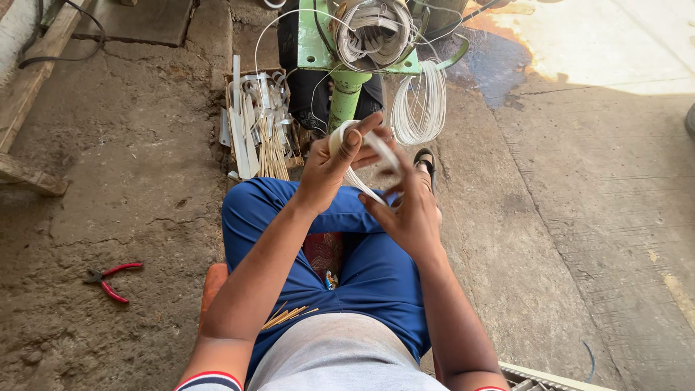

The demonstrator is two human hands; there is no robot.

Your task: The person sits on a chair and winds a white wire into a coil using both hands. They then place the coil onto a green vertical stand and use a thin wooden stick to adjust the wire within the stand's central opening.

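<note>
At centre frame, a white band coil is being wound: left hand fingers clamped on its loop, right hand fingers pinching the tail, likely needing steady tension beneath the green stand.

Both forearms are reaching forward from the near edge, bare from the short sleeves down, and converging over the lap. The left hand is sitting slightly farther and to the left, its wrist bending so the back of the hand is facing the camera, thumb pressing up and fingers curling closed in a grip. The right hand is lying nearer and to the right, palm turning inward, fingers bending toward the left hand and nearly touching it.
</note>
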